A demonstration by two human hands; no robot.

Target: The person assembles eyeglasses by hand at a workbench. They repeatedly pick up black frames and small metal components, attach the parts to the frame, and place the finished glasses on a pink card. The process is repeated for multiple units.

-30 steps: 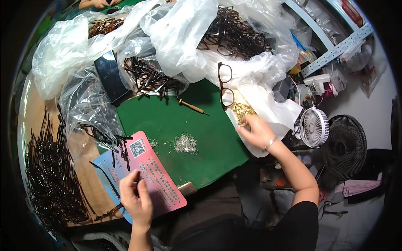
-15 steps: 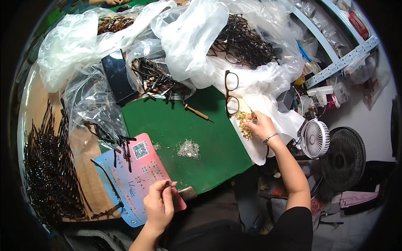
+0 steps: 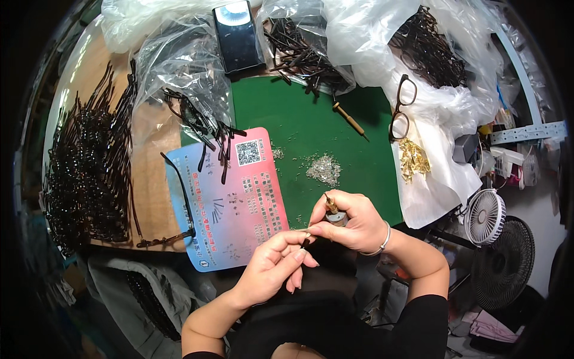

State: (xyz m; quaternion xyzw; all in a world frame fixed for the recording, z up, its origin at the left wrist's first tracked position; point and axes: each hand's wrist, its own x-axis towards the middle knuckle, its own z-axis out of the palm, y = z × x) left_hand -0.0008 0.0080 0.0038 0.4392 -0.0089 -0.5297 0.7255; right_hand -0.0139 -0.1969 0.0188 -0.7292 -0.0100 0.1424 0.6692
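Note:
In the head view, my left hand (image 3: 278,266) pinches a small dark piece (image 3: 306,241) with a gold-coloured bit at its end, just off the table's near edge. Beside it my right hand (image 3: 354,224) is closed around a slim brass-coloured pointed tool (image 3: 330,204). The right thumb and fingertip meet the left fingertips at the piece, and fingers hide most of it. Beyond my hands, a heap of tiny silver parts (image 3: 323,170) lies on the green mat (image 3: 371,185). A pile of small gold-coloured parts (image 3: 414,160) rests on white paper below a dark glasses frame (image 3: 403,107).
A wooden-handled screwdriver (image 3: 350,119) lies on the mat. Left are a blue-pink printed sheet (image 3: 227,239), a glasses temple (image 3: 182,185) and a mass of dark temples (image 3: 89,173). A black phone (image 3: 239,36) and plastic bags (image 3: 179,78) stand behind; fans (image 3: 484,218) are right.
My right hand has left the gold-coloured parts and come in to meet my left hand. The view has shifted, so the table things sit higher and further right.

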